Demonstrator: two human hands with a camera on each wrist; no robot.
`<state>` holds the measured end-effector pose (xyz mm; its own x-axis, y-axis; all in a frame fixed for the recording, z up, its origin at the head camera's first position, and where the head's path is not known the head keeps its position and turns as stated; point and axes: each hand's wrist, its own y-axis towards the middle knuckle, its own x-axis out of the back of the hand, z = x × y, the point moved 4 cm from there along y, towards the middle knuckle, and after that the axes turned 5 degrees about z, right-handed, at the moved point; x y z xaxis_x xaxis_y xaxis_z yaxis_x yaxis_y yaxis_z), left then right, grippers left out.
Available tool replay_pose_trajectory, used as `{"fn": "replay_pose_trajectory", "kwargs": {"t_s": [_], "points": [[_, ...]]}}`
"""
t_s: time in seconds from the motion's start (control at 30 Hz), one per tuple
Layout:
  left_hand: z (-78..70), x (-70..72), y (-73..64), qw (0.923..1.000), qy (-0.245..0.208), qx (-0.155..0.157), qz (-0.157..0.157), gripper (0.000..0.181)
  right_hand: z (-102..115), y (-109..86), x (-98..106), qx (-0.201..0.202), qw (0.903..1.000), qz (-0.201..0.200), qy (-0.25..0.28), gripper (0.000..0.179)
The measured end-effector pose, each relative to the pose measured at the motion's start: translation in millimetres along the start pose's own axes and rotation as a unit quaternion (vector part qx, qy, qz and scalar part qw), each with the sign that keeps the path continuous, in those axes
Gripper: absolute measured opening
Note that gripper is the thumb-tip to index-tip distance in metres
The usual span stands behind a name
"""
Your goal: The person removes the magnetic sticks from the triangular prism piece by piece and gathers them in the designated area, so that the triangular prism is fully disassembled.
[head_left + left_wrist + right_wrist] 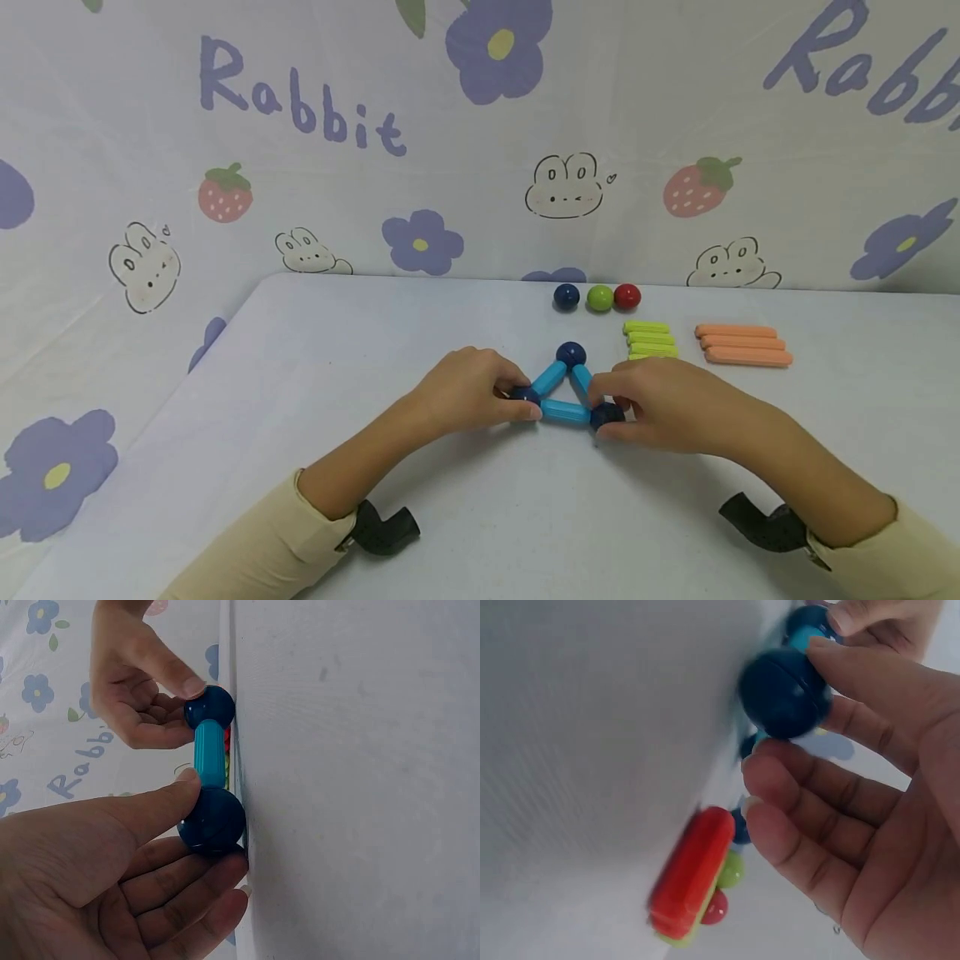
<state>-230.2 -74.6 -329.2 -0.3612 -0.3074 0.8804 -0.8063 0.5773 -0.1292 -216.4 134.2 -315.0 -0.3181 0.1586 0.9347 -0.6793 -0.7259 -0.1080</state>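
Observation:
A triangle of three light-blue rods and three dark-blue balls lies flat on the white table. My left hand [471,390] pinches the triangle's left ball [212,822] between thumb and fingers. At the opposite corner my right hand [670,406] grips the right ball [785,694]. Between these two balls runs the front rod [566,412]. The far ball [572,355] stands at the top of the triangle, untouched, where the left rod [550,378] and the right rod [581,379] meet. My right fingers partly cover the right rod's lower end.
Behind the triangle sit a loose dark-blue ball [566,297], a green ball [600,298] and a red ball [627,297]. Several yellow-green rods [649,338] lie beyond my right hand, with three orange rods [744,344] to their right. A printed cloth hangs behind the table.

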Motion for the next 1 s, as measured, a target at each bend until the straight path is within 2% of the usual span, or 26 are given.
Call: {"fn": "replay_pose_trajectory", "kwargs": {"t_s": [0.2,0.37,0.47,1.0], "points": [[-1.3,-0.2,-0.1,1.0,0.001,-0.008,-0.001,0.031,2,0.2,-5,0.005,0.9999,-0.011,-0.001,0.025],[-1.1,-0.6,0.0,0.9999,0.002,-0.013,-0.002,0.029,2,3.1,-12,0.018,0.9997,0.002,-0.017,0.018],[-0.8,-0.6,0.0,0.9999,0.004,-0.013,-0.002,0.029,2,3.8,-14,0.012,0.9994,0.009,-0.03,0.016],[0.5,-1.4,-0.4,0.9998,0.008,-0.015,-0.008,0.029,2,4.2,-14,0.04,0.9988,0.023,-0.018,0.015]]}}
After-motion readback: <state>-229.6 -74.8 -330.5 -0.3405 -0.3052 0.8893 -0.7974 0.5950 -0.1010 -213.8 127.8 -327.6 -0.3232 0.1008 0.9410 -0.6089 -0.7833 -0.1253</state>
